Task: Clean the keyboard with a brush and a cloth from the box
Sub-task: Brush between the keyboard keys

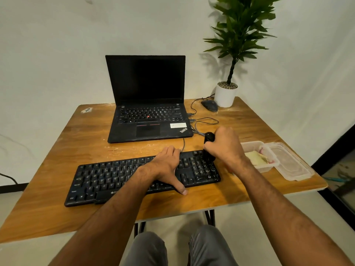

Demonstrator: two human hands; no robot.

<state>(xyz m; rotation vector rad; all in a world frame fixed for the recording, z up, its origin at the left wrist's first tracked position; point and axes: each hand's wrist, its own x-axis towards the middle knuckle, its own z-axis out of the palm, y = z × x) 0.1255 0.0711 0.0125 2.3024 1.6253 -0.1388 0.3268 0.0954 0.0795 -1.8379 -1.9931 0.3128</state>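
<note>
On the wooden bench (pixel 249 120), head view: the long black wired keyboard (pixel 107 179) lies slightly askew near the front edge, in front of an open black laptop (pixel 148 104) with a dark screen. Step in hand, by my reading: the brushing pass, working the right-hand key block. The right hand (pixel 224 144) has a closed fist grip around the handle of a black brush (pixel 209 145); its rounded top shows above the fingers, its lower end meets the keys at the top of the number pad. Bristles are not resolvable against the black keys. The left hand (pixel 169 166) lies flat across the middle of the keyboard, fingers straight over the far edge, thumb stretched to the near edge; its grip is slack, holding nothing, apparently just steadying the board. To the right, just beside the keyboard's end, stands the clear plastic box (pixel 269 167) with a pale yellow folded cloth (pixel 256 159) still inside; its clear lid (pixel 292 166) rests alongside. Next move, as judged: sweep the brush along the key rows with the left hand kept pressing, then swap brush for cloth. A black mouse (pixel 209 105) and a potted green plant (pixel 226 95) sit at the far corner.
</note>
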